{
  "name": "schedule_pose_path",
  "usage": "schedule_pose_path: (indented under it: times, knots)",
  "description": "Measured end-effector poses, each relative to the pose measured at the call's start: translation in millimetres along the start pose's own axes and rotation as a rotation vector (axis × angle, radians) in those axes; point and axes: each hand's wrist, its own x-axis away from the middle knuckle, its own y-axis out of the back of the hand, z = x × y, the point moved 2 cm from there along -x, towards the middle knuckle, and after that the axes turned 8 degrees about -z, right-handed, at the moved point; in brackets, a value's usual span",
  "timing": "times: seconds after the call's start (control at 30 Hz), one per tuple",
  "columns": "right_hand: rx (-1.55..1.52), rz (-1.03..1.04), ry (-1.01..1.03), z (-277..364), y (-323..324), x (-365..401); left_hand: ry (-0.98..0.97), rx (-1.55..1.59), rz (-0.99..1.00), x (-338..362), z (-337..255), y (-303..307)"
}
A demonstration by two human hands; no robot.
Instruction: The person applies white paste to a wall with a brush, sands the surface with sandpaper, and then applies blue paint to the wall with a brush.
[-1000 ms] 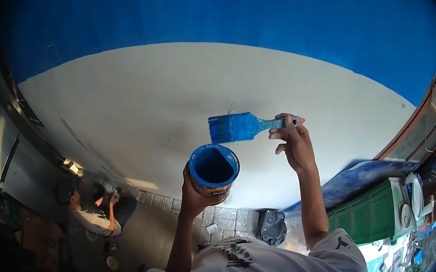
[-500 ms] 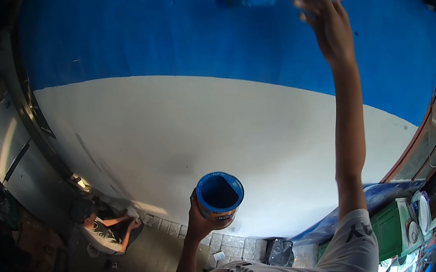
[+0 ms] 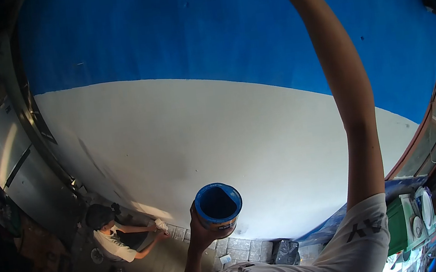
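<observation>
My left hand [image 3: 203, 230] grips a small round paint can [image 3: 218, 206] with a blue rim, held upright in front of the wall. My right arm [image 3: 350, 94] stretches straight up past the top edge of the view, so my right hand and the paintbrush are out of sight. The wall ahead is painted blue [image 3: 206, 30] in its upper part and white [image 3: 218, 141] in its lower part.
Far below, a person [image 3: 112, 237] crouches at the wall's foot on a tiled floor. A black bag [image 3: 286, 251] lies on the tiles. A blue tarp [image 3: 339, 211] and a green box [image 3: 397, 223] sit at lower right. A metal door [image 3: 11, 159] is at left.
My right arm has swung upward, carrying the blue brush from in front of the white area onto the blue area and then out of view. The can dropped slightly in the view.
</observation>
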Motion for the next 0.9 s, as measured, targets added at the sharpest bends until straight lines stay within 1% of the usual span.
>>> schedule_pose_path:
  times: [0.03,0.1,0.17,0.23,0.27,0.33,0.4,0.43,0.5,0.57,0.6,0.63,0.7,0.73,0.77,0.8,0.83,0.9]
  knots:
    - [-0.006,0.035,0.107,5,-6,3,-0.008,0.018,-0.007,-2,-2,1]
    - [0.056,0.075,0.13,13,-17,14,-0.014,0.035,-0.011,-9,-9,7]
    - [0.12,0.116,0.159,14,-30,26,-0.027,-0.014,-0.007,-17,-17,11]
    - [0.304,0.215,0.225,7,-42,44,-0.032,0.018,-0.001,-24,-20,11]
    - [0.313,0.216,0.228,3,-47,54,-0.034,0.048,0.002,-29,-22,13]
    - [0.564,0.199,0.455,-1,-57,79,-0.043,0.056,0.003,-41,-20,14]
    - [0.533,0.203,0.446,4,-63,97,-0.044,0.063,0.0,-53,-19,16]
    - [0.499,0.201,0.437,7,-64,106,-0.08,0.064,-0.011,-63,-20,18]
    - [0.551,0.2,0.485,19,-61,122,-0.123,0.074,-0.026,-83,-26,16]
    - [0.5,0.28,0.438,29,-58,134,-0.13,0.159,-0.064,-102,-42,18]
    - [0.513,0.213,0.527,32,-58,135,-0.17,0.156,-0.084,-115,-51,21]
    - [0.514,0.216,0.526,33,-58,138,-0.168,0.158,-0.081,-129,-62,24]
    - [0.454,0.237,0.451,41,-55,142,-0.187,0.128,-0.088,-153,-84,32]
    - [0.455,0.24,0.45,45,-53,143,-0.185,0.13,-0.085,-163,-95,36]
    - [0.44,0.254,0.446,49,-51,143,-0.224,0.114,-0.103,-172,-106,40]
    - [0.425,0.267,0.441,53,-47,146,-0.264,0.096,-0.12,-176,-112,42]
    - [0.429,0.269,0.438,56,-45,149,-0.265,0.096,-0.115,-178,-111,46]
    - [0.35,0.353,0.428,58,-41,154,-0.297,0.05,-0.158,-183,-111,53]
